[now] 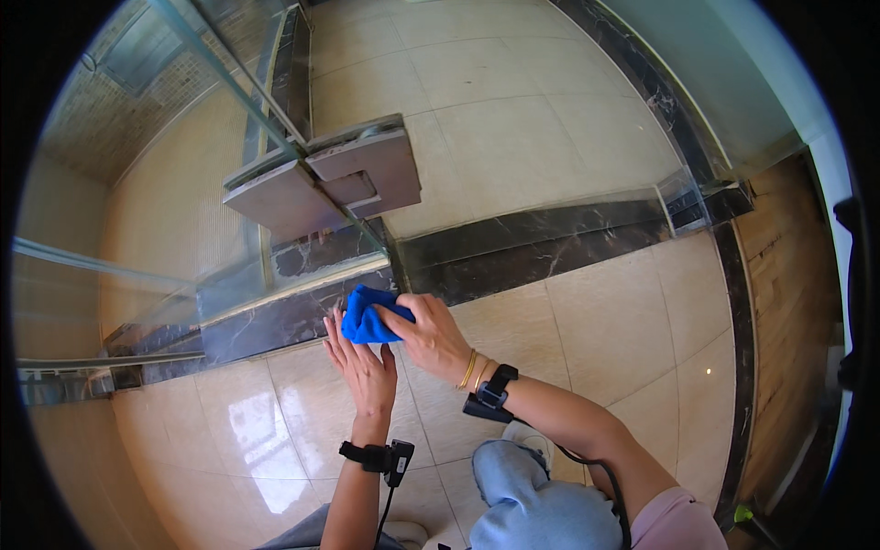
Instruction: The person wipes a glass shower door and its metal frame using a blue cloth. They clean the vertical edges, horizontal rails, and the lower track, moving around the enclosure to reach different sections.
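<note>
A bunched blue cloth [372,315] is gripped in my right hand [434,338], just above the dark marble curb [289,315] at the foot of the glass shower enclosure. My left hand [364,375] reaches forward palm down, fingers spread, its fingertips close to the cloth and the curb's front edge. The cloth partly covers the left fingertips, so whether they touch the cloth or the stone is hard to tell. Beyond the hands, a metal glass-door hinge [275,199] joins the glass panels.
Glass panels [234,275] rise at the left and a dark marble sill [529,251] runs to the right. Glossy beige tiles [495,371] cover the floor around my bent knee [522,495]. Wood-look flooring [784,289] lies past a dark border at the right. Cables hang from both wrist straps.
</note>
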Available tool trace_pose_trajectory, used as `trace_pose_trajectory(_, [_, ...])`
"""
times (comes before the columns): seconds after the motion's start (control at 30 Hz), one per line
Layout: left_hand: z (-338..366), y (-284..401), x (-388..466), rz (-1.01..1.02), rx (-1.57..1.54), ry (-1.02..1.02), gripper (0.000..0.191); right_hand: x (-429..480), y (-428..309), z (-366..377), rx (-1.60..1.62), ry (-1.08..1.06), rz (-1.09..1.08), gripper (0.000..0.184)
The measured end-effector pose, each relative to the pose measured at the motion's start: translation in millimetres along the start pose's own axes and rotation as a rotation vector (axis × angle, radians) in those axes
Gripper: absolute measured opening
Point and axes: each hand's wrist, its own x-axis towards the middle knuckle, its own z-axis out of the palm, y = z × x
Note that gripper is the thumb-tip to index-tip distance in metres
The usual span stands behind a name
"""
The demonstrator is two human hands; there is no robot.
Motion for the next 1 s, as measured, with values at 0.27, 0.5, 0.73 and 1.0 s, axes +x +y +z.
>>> trace_pose_trajectory(0.27, [6.2, -4.9, -2.3, 0.025, 0.073, -0.053, 0.067, 9.0, 0.1, -3.1, -0.022, -0.07, 0.15, 0.035])
trace_pose_trajectory(0.5, [4.5, -7.8, -3.7, 0.047, 0.112, -0.093, 0.078, 29.6, -2.8, -19.9, -0.26, -0.158, 0.228, 0.026])
trace_pose_trajectory(0.73, [5.1, -12.8, -4.2, 0.02, -0.028, 0.045, 0.085, 36.1, -12.6, -7.5, -0.132, -0.182, 0.046, 0.008])
trace_pose_trajectory(1.0, [1.0, -15.6, -6.8, 0.024, -0.02, 0.029, 0.083, 34.4, -9.8, -2.3, -0.23, -0.164, 0.066, 0.016])
